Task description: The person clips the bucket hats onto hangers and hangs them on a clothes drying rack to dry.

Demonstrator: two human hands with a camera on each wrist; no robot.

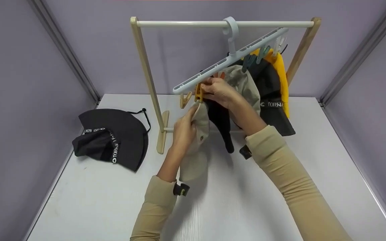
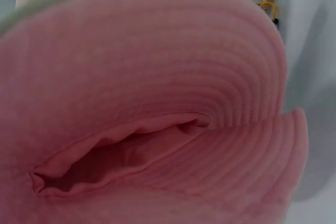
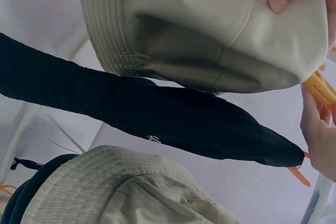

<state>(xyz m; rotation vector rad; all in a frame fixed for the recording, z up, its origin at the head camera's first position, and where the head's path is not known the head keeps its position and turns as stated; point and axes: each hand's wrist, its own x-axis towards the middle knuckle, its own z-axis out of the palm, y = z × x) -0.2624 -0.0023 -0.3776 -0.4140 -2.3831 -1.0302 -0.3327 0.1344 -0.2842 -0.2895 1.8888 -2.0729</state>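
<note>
My left hand (image 1: 183, 131) grips the crown of a beige bucket hat (image 1: 194, 164) that hangs brim down under the left half of a pale blue hanger (image 1: 209, 71). Its pink underside (image 2: 157, 51) fills the left wrist view. Fingers of my right hand (image 1: 222, 93) pinch a yellow clothespin (image 1: 198, 93) at the top of the hat; in the right wrist view this clothespin (image 3: 319, 88) meets the crown's end. Just right of the beige hat hangs a black hat (image 3: 199, 121), clipped by an orange clothespin (image 3: 299, 176).
A wooden rack (image 1: 146, 67) with a white bar carries the tilted hanger. Farther right hang another beige hat (image 1: 243, 82), a black TORNA-lettered hat (image 1: 266, 80) and a yellow item (image 1: 284, 83). A tan clothespin (image 1: 185, 100) hangs leftmost. On the table lies a black wide-brimmed hat (image 1: 126, 134).
</note>
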